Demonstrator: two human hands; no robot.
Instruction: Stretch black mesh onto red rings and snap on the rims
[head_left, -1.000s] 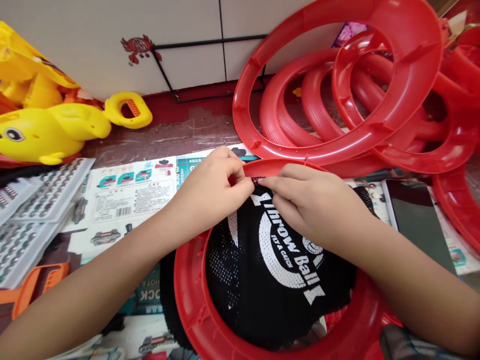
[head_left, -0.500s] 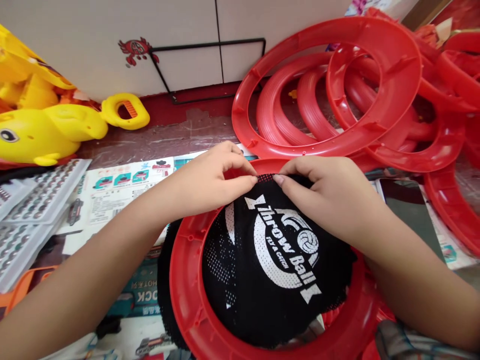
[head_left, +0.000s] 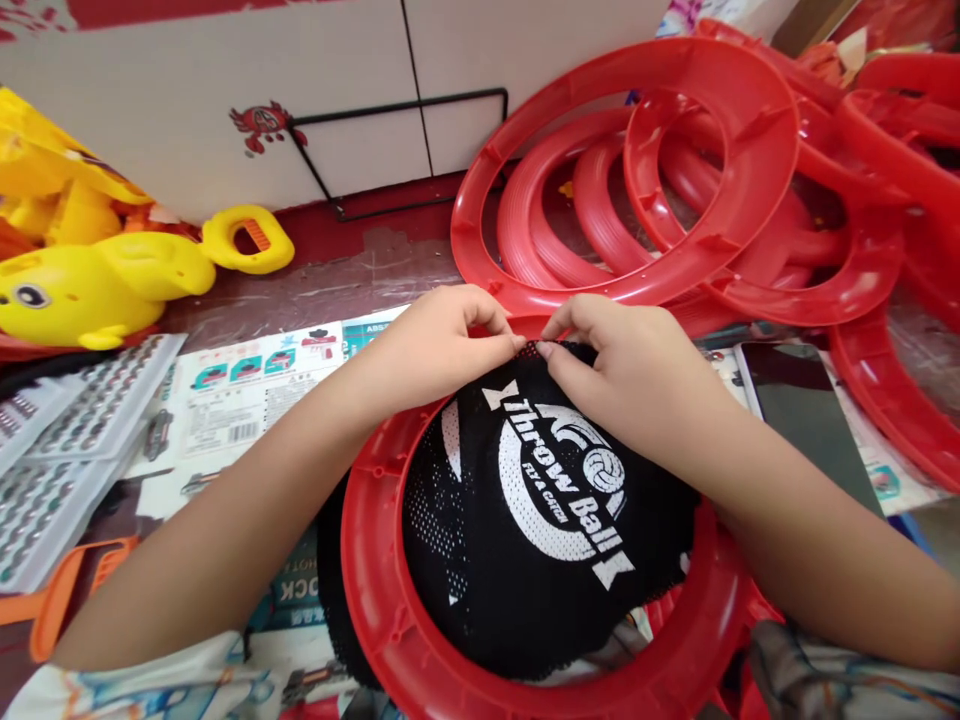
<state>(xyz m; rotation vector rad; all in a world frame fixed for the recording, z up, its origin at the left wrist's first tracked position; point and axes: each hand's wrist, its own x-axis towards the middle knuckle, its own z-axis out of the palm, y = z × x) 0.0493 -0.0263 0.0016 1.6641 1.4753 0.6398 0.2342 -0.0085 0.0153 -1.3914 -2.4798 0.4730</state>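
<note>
A round black mesh cloth printed "Throw Ball" in white lies over a red plastic ring. Its far edge is pinched between the thumb and fingers of my left hand. Close beside it, my right hand pinches the same edge, the fingertips of both hands nearly touching at the ring's far rim. The cloth's near edge hangs loose inside the ring, and more black fabric shows under the ring on the left.
Red rings are piled at the back right, beside a dark phone-like slab. At left are a yellow duck-like toy, clear trays of small round pieces and an orange plastic part. Printed cardboard covers the tabletop.
My fingertips have drawn slightly closer together on the cloth's far edge. The view has shifted a little, and the cloth and ring stay almost in place.
</note>
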